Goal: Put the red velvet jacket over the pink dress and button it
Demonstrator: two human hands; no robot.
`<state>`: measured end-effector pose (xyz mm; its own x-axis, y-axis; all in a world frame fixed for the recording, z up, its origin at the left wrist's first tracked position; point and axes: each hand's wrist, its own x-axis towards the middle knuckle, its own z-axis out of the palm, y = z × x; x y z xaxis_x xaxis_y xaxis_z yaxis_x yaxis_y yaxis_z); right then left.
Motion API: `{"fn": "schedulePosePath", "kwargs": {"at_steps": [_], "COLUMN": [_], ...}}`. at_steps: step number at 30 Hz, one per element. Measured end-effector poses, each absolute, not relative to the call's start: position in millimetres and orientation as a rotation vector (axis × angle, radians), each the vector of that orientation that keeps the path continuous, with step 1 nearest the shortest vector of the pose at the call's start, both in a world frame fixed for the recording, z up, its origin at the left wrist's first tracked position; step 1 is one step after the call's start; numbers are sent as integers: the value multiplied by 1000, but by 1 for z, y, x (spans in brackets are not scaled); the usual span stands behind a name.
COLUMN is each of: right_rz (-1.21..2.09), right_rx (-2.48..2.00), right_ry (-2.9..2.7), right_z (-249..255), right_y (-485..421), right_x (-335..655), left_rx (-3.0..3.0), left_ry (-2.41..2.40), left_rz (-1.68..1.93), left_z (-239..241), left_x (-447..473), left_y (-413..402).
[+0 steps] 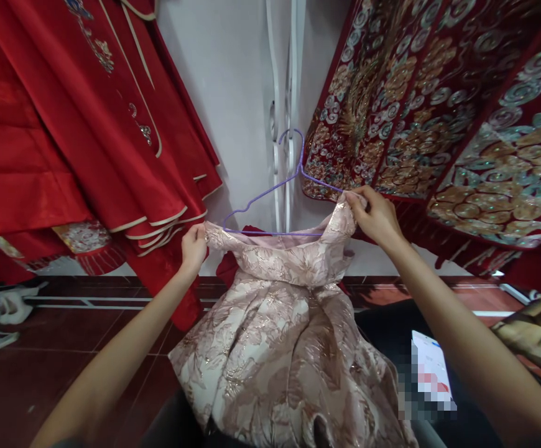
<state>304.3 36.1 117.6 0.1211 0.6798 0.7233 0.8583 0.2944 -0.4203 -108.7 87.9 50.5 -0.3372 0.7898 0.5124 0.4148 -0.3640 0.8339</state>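
A pale pink and gold brocade dress (270, 323) hangs in front of me, its skirt spreading down toward my lap. Inside its neckline sits a purple wire hanger (301, 163), with the hook pointing up. My left hand (194, 247) pinches the dress at the end of its left shoulder strap. At the other side, my right hand (377, 214) grips the top of the right strap by the hanger's end. The straps are held apart between both hands, and the hanger's bottom bar crosses the opening.
Red garments (65, 124) hang at the left, and dark red embroidered garments (438, 112) at the right. A white panel (224, 81) stands behind. White rails (112, 302) run above the dark red tiled floor (84, 367). A white card (431, 367) lies low at the right.
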Motion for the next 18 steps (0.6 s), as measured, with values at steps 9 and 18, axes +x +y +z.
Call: {"fn": "schedulePosePath", "kwargs": {"at_steps": [9, 18], "right_rz": [-223, -81], "right_rx": [-1399, -1406], "right_ry": [-1609, -1708], "right_z": [116, 113], "right_y": [40, 36], "right_x": [306, 322], "left_rx": [1962, 2329], "left_ry": [1529, 1119], "left_rz": [1703, 1418], "left_z": [88, 130], "left_x": [-90, -30], "left_y": [94, 103]}}
